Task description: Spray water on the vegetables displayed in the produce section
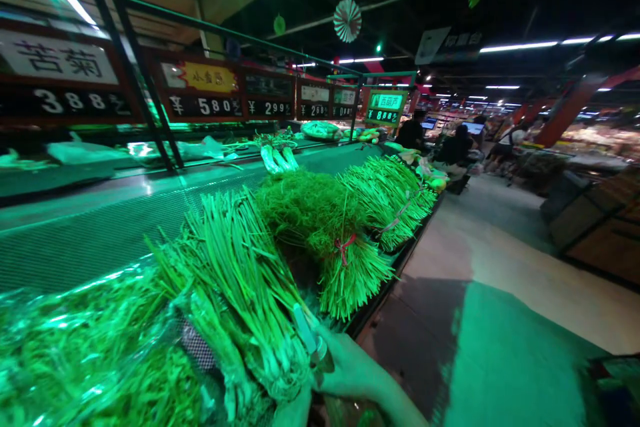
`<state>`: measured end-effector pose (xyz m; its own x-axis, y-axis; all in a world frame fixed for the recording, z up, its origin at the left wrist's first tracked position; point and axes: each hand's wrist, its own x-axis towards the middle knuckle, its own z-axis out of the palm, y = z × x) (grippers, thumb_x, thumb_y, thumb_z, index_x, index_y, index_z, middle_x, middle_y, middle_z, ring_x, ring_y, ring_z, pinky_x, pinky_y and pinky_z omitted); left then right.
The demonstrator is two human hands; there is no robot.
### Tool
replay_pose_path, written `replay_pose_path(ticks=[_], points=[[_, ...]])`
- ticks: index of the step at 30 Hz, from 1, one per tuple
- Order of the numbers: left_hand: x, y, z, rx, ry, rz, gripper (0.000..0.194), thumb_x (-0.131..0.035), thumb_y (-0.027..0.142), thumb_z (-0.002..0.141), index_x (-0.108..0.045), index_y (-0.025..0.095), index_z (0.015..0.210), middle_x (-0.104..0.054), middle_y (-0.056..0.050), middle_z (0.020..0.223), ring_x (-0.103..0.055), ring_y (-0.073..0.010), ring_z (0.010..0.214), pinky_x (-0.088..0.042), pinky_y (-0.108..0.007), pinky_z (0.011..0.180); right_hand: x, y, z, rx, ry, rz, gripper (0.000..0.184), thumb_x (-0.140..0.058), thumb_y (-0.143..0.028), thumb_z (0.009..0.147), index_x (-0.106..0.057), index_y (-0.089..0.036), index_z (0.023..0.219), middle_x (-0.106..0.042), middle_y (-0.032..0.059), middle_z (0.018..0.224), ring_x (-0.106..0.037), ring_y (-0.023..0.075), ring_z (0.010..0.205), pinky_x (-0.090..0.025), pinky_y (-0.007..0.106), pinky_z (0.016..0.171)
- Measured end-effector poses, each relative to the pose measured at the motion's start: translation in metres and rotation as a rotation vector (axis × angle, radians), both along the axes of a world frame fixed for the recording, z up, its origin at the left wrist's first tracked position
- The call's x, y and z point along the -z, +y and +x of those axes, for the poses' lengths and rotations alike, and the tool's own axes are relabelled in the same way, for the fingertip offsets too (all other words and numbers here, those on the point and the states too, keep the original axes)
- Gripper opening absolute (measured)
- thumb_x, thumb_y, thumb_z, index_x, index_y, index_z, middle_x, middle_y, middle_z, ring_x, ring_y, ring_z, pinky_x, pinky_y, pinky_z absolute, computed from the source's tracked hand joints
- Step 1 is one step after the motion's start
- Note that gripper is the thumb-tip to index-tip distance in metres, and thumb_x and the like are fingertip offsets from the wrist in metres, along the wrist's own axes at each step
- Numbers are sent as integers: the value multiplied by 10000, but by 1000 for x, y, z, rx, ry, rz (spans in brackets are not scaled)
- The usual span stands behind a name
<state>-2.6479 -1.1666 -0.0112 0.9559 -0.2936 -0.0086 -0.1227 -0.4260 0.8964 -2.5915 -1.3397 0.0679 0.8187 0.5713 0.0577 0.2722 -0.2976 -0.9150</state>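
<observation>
A large bunch of scallions (pixel 245 267), with pale bulbs and roots toward me, lies tilted at the front of the vegetable display. My right hand (pixel 347 360) is closed against the right side of its root end, with its fingertips partly hidden. A pale band-like piece (pixel 304 327) shows between that hand and the stalks. My left hand (pixel 295 408) shows only as a strip of skin below the roots; its fingers are hidden behind the bunch. Just beyond is a feathery green bunch (pixel 345 250) tied with a red string.
Plastic-wrapped leafy greens (pixel 90 353) lie at the left. Another tied bunch of green stalks (pixel 390 197) sits farther along the shelf. Price signs (pixel 205 90) hang above the back ledge. At the right is the aisle floor (pixel 500 233), with people (pixel 455 143) in the distance.
</observation>
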Motion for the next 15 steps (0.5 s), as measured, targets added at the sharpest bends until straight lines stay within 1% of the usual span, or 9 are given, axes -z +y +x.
replay_pose_path(ticks=[1,2,4,5,6,8,10,12,15], points=[[0,-10,4,27,-1,-4,499,-572,525,906,-582,188,1274,-636,-120,1282,-620,-267,1153,-493,-509,1011,0,-11,3,19,11,-7,312,-670,-194,679,-556,-204,969,-597,-46,813,-525,128,693,-411,222,631],[-1,-21,9,56,-4,-8,555,-616,553,865,-583,181,1276,-631,-131,1288,-608,-287,1169,-485,-514,1019,2,-22,6,53,14,-24,300,-652,-180,675,-540,-201,952,-580,-51,787,-509,120,670,-395,220,613],[-2,-46,19,115,-13,-17,717,-730,609,728,-586,183,1286,-638,-147,1284,-591,-335,1191,-475,-508,1034,6,-46,13,152,25,-60,255,-626,-169,679,-506,-200,902,-541,-59,737,-484,113,642,-369,222,593],[-3,-59,24,151,-14,-41,775,-760,615,680,-576,190,1302,-639,-148,1287,-585,-349,1198,-473,-495,1039,10,-58,17,203,42,-70,238,-617,-173,690,-489,-205,887,-520,-65,711,-471,111,626,-361,225,586],[-4,-73,29,185,-8,-77,795,-767,609,669,-562,201,1319,-640,-143,1290,-590,-351,1193,-478,-476,1035,14,-70,21,254,62,-75,225,-608,-180,706,-475,-211,886,-503,-71,690,-460,109,610,-359,227,582],[-9,-102,36,233,19,-188,756,-732,572,721,-527,205,1349,-633,-135,1304,-605,-331,1176,-482,-451,1026,21,-94,29,356,90,-73,209,-594,-205,738,-465,-218,902,-480,-77,664,-450,111,587,-365,236,580],[-13,-128,41,233,58,-306,694,-720,512,761,-518,196,1344,-627,-139,1310,-608,-314,1177,-470,-447,1038,26,-114,36,405,86,-61,221,-588,-223,753,-474,-213,942,-496,-71,663,-468,121,586,-389,250,594],[-14,-149,42,210,95,-434,700,-757,477,742,-513,199,1336,-599,-143,1351,-569,-321,1244,-433,-465,1081,24,-130,38,378,78,-40,247,-589,-221,750,-488,-204,975,-550,-51,700,-510,133,615,-419,263,621],[-4,-171,35,223,259,-697,817,-818,466,683,-460,228,1378,-557,-143,1412,-478,-347,1354,-382,-518,1125,14,-142,37,214,90,-3,266,-599,-192,738,-515,-205,991,-617,-25,788,-567,144,683,-444,259,647]])
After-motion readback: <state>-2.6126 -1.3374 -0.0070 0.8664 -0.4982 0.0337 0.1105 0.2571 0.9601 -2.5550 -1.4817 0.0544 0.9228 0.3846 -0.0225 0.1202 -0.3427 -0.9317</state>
